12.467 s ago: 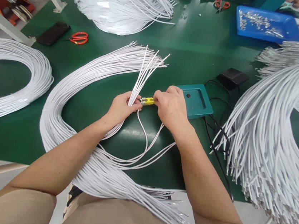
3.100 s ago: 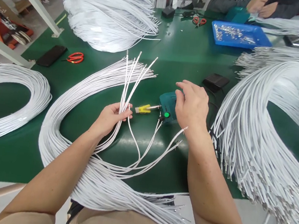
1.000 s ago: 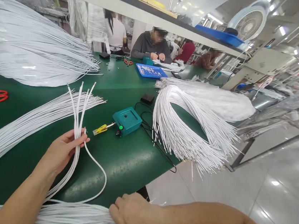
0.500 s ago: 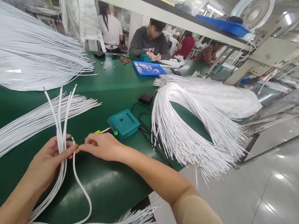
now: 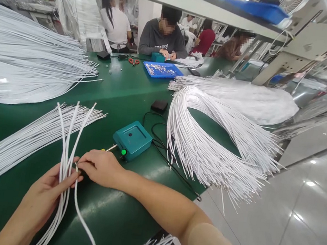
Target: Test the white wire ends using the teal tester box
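My left hand [image 5: 42, 189] is closed around several white cables [image 5: 65, 146], whose ends stand up above the fingers. Between its thumb and fingertips it also grips a single white cable [image 5: 79, 207], which curves down toward the lower edge. My right hand [image 5: 102, 168] pinches at this cable's tip, close against the left thumb; the small detail there is partly hidden by the fingers. Just beyond the right hand sits a teal box [image 5: 133, 139] with a green button and a thin metal rod on its near side.
A cable bundle [image 5: 31, 139] lies left, under a larger plastic-wrapped one [image 5: 25, 59]. A looped bundle [image 5: 205, 143] lies right, near the table edge. Black cords [image 5: 161, 146] trail from the teal box. Across the table [image 5: 119, 94], a co-worker [image 5: 161, 35] sits behind a blue tray [image 5: 161, 74].
My right hand has moved left and slightly down, up to the single cable's tip. The cables in my left hand have shifted and spread at their ends. The camera view has also shifted a little.
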Action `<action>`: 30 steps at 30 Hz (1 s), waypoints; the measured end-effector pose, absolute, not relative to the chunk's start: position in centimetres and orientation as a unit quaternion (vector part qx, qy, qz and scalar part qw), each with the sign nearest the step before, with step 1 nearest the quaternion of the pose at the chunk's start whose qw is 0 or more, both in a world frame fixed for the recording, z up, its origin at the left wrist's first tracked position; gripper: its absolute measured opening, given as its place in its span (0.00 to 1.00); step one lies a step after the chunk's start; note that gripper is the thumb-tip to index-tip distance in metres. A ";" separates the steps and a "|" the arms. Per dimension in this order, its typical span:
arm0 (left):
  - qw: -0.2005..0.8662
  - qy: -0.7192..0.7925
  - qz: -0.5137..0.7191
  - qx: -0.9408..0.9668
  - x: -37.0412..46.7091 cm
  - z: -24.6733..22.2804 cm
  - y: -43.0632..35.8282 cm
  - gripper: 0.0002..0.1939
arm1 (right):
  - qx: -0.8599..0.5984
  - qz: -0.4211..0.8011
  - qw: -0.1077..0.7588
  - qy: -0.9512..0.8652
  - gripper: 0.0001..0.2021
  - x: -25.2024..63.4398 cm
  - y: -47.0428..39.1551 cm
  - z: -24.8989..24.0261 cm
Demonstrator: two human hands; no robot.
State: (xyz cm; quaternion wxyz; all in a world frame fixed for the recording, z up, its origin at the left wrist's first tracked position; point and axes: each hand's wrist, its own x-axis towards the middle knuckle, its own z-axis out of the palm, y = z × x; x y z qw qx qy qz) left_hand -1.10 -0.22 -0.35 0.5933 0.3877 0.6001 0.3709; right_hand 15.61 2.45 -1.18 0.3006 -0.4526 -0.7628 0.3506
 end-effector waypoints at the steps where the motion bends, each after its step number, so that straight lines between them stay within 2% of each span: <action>1: 0.594 0.598 0.368 0.393 -1.1 -0.4 -0.2 0.23 | -0.435 0.256 0.277 -0.818 0.12 15.8 2.4 -1.1; 4: 0.600 0.593 0.365 0.394 -1.2 -0.5 0.0 0.22 | -0.363 0.048 0.205 -0.908 0.16 16.0 2.6 -1.2; 7: 0.599 0.591 0.385 0.379 -1.2 -0.7 0.3 0.24 | -0.328 -0.015 0.175 -0.928 0.17 16.2 3.1 -1.1; 14: 0.559 0.575 0.449 0.393 -1.0 -0.8 0.9 0.31 | -0.453 -0.014 0.169 -0.875 0.11 17.8 5.4 0.9; 18: 0.546 0.564 0.448 0.428 -1.1 -1.2 1.5 0.29 | -0.455 0.024 0.099 -0.885 0.12 18.2 6.3 0.6; 30: 0.557 0.553 0.442 0.434 0.3 -2.1 1.8 0.27 | -0.418 -0.007 0.089 -0.904 0.15 19.1 5.9 1.1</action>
